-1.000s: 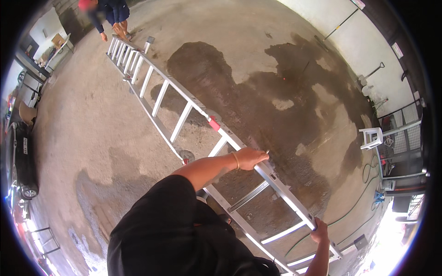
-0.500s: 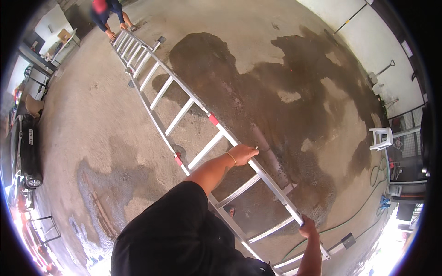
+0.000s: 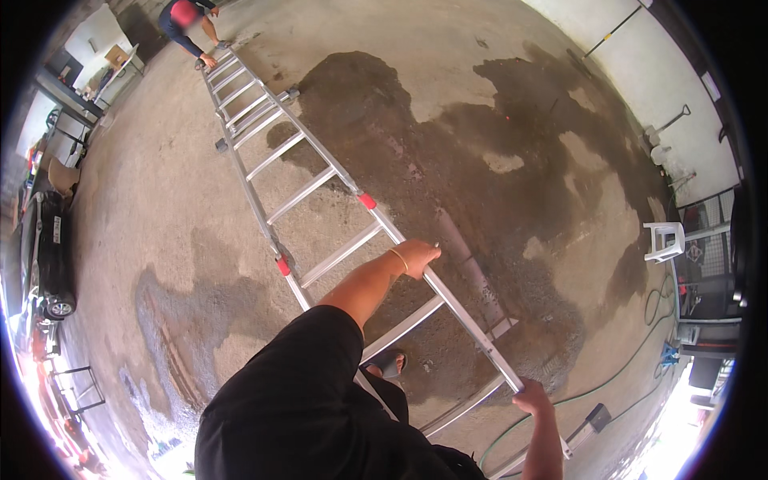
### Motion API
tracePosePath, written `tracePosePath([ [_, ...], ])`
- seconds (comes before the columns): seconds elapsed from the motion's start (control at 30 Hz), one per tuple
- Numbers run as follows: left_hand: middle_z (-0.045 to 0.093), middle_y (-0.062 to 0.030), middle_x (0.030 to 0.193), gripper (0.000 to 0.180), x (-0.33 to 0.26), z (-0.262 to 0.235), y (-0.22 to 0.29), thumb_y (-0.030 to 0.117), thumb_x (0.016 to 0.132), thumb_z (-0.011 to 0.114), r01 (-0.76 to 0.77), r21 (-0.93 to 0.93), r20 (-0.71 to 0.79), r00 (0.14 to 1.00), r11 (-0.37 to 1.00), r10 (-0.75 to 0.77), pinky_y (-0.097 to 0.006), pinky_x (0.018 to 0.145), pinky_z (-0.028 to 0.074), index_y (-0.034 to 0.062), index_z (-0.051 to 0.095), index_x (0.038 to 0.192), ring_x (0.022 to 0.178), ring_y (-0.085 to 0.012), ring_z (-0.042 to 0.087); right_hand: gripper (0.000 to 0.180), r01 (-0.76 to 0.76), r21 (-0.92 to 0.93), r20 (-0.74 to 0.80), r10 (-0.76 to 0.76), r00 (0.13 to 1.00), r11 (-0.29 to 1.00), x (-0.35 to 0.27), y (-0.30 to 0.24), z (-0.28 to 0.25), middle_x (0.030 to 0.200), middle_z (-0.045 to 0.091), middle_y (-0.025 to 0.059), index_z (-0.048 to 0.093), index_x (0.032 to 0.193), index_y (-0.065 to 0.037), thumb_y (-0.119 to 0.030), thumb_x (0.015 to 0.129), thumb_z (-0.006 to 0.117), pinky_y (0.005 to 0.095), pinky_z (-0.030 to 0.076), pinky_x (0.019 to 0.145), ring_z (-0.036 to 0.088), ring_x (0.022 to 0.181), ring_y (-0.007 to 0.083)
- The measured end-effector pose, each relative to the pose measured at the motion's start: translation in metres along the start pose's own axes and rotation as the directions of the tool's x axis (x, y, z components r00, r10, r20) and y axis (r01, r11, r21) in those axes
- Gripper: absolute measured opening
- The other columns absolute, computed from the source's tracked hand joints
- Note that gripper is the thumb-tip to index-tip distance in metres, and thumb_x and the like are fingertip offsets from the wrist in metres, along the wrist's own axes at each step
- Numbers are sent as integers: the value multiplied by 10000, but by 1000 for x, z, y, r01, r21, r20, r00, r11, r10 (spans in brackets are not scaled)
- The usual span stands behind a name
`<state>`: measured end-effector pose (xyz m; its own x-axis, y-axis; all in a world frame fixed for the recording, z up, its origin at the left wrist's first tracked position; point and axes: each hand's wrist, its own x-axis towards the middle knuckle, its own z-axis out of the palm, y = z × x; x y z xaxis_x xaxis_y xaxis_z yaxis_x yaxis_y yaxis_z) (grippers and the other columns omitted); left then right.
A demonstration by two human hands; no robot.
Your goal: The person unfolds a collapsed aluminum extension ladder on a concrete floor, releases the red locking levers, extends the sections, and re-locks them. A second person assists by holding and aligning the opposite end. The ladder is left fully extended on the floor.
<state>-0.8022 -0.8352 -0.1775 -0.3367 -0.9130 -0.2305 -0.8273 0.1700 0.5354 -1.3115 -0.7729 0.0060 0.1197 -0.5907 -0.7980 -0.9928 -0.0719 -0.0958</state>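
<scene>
One ladder (image 3: 342, 256) with two red bands (image 3: 367, 201); near, one left hand (image 3: 418, 258) and one right hand (image 3: 532, 398); far left, one co-worker (image 3: 179, 35); left, one black car (image 3: 54, 250); right, one white stool (image 3: 664, 242), one shovel (image 3: 672, 119).

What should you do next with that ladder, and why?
I'd probably slide the foot back before shifting the ladder. From above, the foot shows between the rails, so it could get bumped. The left hand and right hand both grip one rail, so the other side might swing. I can't tell how high the ladder is over the foot.
</scene>
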Motion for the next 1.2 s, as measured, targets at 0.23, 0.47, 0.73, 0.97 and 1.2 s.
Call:
tracePosePath([
  [0.23,734,-153,1052,450,-5,11,43,235,697,794,-29,80,58,998,996,25,-486,851,578,86,676,1104,1006,-358,719,535,-67,1,-50,67,997,998,15,1,25,1127,720,233,676,1297,-122,-112,762,694,461,545,962,681,1118,383],
  [0.47,747,-173,1014,436,16,17,2,269,704,783,101,205,113,986,973,-126,-485,821,585,50,689,1069,995,-367,724,706,-10,-23,-823,-13,568,1000,-67,-4,216,1410,540,187,530,1404,-28,-316,809,777,570,352,1132,448,1328,475],
  [0.73,743,-160,944,468,17,29,-29,294,666,814,43,147,2,999,988,-44,-475,798,574,83,674,1060,946,-377,717,556,626,540,198,808,555,-563,-50,-13,430,1039,603,130,573,1190,-34,-528,935,560,461,460,829,520,937,309],
  [0.97,742,-158,912,416,34,40,-43,294,671,816,10,127,88,996,992,-21,-475,779,570,102,695,1021,899,-370,723,727,755,169,107,773,625,-634,-55,-41,391,725,554,55,530,870,-74,-796,913,461,355,499,604,528,608,192],
  [1.2,754,-133,985,532,32,51,-38,299,572,882,6,67,64,998,998,-10,-458,824,567,110,714,1039,956,-355,722,631,884,299,119,933,339,-359,-120,-64,316,719,551,78,496,1045,-123,-739,910,499,407,508,531,545,580,257],
])
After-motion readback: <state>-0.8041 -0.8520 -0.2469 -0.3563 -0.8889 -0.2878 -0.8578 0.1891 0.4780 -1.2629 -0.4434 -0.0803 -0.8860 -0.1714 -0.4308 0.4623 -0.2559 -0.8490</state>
